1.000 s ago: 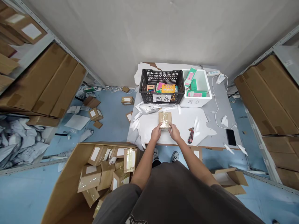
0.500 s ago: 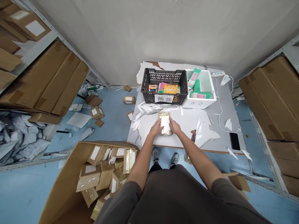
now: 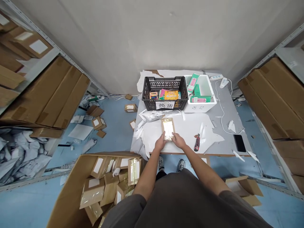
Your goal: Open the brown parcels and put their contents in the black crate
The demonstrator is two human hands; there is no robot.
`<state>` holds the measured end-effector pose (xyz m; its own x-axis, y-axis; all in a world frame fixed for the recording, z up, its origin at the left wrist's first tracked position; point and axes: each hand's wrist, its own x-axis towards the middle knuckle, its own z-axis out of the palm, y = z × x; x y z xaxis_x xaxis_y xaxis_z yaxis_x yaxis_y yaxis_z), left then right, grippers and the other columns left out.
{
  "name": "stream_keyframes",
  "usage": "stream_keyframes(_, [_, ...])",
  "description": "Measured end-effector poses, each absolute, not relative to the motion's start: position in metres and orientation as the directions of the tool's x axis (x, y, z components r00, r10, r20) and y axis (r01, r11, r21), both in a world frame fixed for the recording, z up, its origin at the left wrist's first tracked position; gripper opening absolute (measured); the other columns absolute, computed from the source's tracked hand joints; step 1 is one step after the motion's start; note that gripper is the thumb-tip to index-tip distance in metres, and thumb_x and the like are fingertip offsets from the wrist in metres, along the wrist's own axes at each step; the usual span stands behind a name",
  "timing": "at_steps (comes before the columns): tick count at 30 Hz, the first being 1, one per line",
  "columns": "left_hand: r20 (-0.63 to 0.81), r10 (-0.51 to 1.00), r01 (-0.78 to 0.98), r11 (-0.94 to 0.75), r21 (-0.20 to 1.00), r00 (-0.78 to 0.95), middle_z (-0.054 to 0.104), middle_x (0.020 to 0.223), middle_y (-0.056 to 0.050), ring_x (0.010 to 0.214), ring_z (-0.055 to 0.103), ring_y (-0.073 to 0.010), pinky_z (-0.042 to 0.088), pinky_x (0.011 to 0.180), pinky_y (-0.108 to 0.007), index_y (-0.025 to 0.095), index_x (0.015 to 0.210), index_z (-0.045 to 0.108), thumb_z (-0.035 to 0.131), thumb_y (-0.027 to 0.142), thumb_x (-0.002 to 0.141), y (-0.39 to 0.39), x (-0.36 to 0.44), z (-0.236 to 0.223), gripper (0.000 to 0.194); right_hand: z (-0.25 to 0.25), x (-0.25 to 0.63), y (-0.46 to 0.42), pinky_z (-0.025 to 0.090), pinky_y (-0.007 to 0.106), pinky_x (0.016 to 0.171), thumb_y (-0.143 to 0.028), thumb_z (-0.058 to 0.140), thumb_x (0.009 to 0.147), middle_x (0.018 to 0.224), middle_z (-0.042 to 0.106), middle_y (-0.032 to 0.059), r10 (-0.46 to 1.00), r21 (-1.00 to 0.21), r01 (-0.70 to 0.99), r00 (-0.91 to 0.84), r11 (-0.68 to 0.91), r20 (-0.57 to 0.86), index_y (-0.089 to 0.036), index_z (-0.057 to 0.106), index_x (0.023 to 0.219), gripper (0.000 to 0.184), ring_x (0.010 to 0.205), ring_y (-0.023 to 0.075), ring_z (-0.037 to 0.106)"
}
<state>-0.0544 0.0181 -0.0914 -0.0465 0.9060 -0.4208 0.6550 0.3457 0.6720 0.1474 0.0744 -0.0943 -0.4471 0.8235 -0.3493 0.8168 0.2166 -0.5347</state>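
Farthest left of the taped kraft packet (image 3: 168,128), an open cardboard carton (image 3: 106,154) stood on the floor, filled with similar kraft parcels (image 3: 110,185). Just left of the packet, the left hand (image 3: 160,141) met its near left corner. Just right of it, the right hand (image 3: 178,141) met its near right corner. The two hands stayed apart, one on each side, and both touched the packet, but I could not tell whether they clamped it or only steadied it. Neither hand was clearly nearer. The packet lay on a white sheet (image 3: 190,126), with its long axis running away from the body and leaning very slightly to the right. Its far end stood free of both hands. Directly beyond the packet sat a black plastic crate (image 3: 152,84) holding colourful boxed goods, and beyond it to the right sat a white foam box (image 3: 201,107). Right of the packet lay a red-and-black utility knife (image 3: 197,142), and farther right a black smartphone (image 3: 239,143).
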Motion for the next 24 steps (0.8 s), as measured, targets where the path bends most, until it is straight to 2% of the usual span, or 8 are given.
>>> stream_keyframes(4, [-0.408, 0.908, 0.772, 0.323, 0.547, -0.090, 0.019, 0.179, -0.019, 0.150, 0.051, -0.0374, 0.048, 0.116, -0.046, 0.026, 0.169, 0.033, 0.080, 0.036, 0.091, 0.022, -0.057, -0.083, 0.091, -0.074, 0.151, 0.077, 0.047, 0.042, 0.114, -0.040, 0.053, 0.107, 0.167, 0.043, 0.0169, 0.861, -0.452, 0.848, -0.429, 0.278, -0.275, -0.021, 0.047, 0.162, 0.058, 0.144, 0.0315, 0.053])
stream_keyframes(6, [-0.345, 0.935, 0.826, 0.253, 0.504, -0.076, 0.009, 0.181, -0.018, 0.154, 0.044, -0.0400, 0.047, 0.118, -0.049, 0.026, 0.168, 0.034, 0.083, 0.036, 0.087, 0.026, -0.058, -0.081, 0.095, -0.063, 0.159, 0.081, 0.045, 0.045, 0.117, -0.038, 0.054, 0.106, 0.169, 0.041, 0.0169, 0.888, -0.432, 0.856, -0.404, 0.282, -0.220, -0.022, 0.046, 0.163, 0.059, 0.148, 0.0322, 0.048])
stream_keyframes(8, [-0.289, 0.957, 0.858, 0.156, 0.489, -0.009, 0.012, 0.181, -0.014, 0.160, 0.032, -0.0403, 0.043, 0.122, -0.050, 0.026, 0.168, 0.034, 0.082, 0.035, 0.087, 0.032, -0.058, -0.082, 0.095, -0.052, 0.175, 0.085, 0.045, 0.046, 0.118, -0.036, 0.053, 0.106, 0.168, 0.042, 0.0165, 0.918, -0.426, 0.868, -0.356, 0.255, -0.175, -0.022, 0.045, 0.164, 0.060, 0.149, 0.0318, 0.046])
stream_keyframes(11, [-0.311, 0.947, 0.880, 0.076, 0.469, 0.084, 0.023, 0.179, -0.014, 0.164, 0.020, -0.0436, 0.042, 0.122, -0.056, 0.025, 0.167, 0.037, 0.078, 0.038, 0.090, 0.041, -0.057, -0.087, 0.088, -0.042, 0.216, 0.088, 0.045, 0.048, 0.118, -0.035, 0.052, 0.105, 0.167, 0.044, 0.0159, 0.970, -0.414, 0.896, -0.220, 0.157, -0.108, -0.023, 0.045, 0.164, 0.060, 0.147, 0.0319, 0.047])
stream_keyframes(14, [-0.297, 0.953, 0.897, 0.079, 0.436, 0.060, 0.027, 0.177, -0.015, 0.162, 0.022, -0.0456, 0.044, 0.120, -0.061, 0.023, 0.164, 0.044, 0.067, 0.044, 0.097, 0.046, -0.052, -0.094, 0.074, -0.038, 0.271, 0.080, 0.045, 0.049, 0.117, -0.037, 0.050, 0.106, 0.164, 0.047, 0.0167, 0.997, -0.417, 0.908, -0.062, 0.037, -0.047, -0.022, 0.048, 0.162, 0.058, 0.146, 0.0320, 0.048])
stream_keyframes(17, [-0.261, 0.965, 0.905, 0.102, 0.412, 0.011, 0.030, 0.176, -0.016, 0.159, 0.028, -0.0455, 0.043, 0.120, -0.062, 0.023, 0.163, 0.046, 0.065, 0.047, 0.098, 0.043, -0.043, -0.096, 0.071, -0.044, 0.326, 0.066, 0.045, 0.047, 0.117, -0.039, 0.047, 0.106, 0.156, 0.054, 0.0180, 0.996, -0.428, 0.899, 0.087, -0.089, -0.026, -0.017, 0.051, 0.158, 0.057, 0.143, 0.0319, 0.049])
stream_keyframes(20, [-0.233, 0.970, 0.912, 0.154, 0.380, -0.067, 0.032, 0.173, -0.019, 0.155, 0.035, -0.0449, 0.041, 0.122, -0.062, 0.020, 0.162, 0.047, 0.064, 0.049, 0.098, 0.031, -0.028, -0.094, 0.073, -0.065, 0.365, 0.058, 0.046, 0.046, 0.116, -0.038, 0.046, 0.106, 0.148, 0.061, 0.0170, 0.986, -0.435, 0.885, 0.141, -0.168, -0.094, -0.016, 0.053, 0.156, 0.055, 0.137, 0.0317, 0.053])
stream_keyframes(24, [-0.221, 0.959, 0.907, 0.247, 0.340, -0.178, 0.037, 0.170, -0.021, 0.153, 0.036, -0.0442, 0.039, 0.123, -0.062, 0.019, 0.162, 0.048, 0.065, 0.054, 0.096, 0.008, -0.006, -0.091, 0.076, -0.113, 0.383, 0.061, 0.045, 0.044, 0.114, -0.038, 0.047, 0.106, 0.147, 0.061, 0.0184, 0.952, -0.410, 0.878, 0.140, -0.246, -0.272, -0.014, 0.053, 0.155, 0.055, 0.135, 0.0326, 0.055])
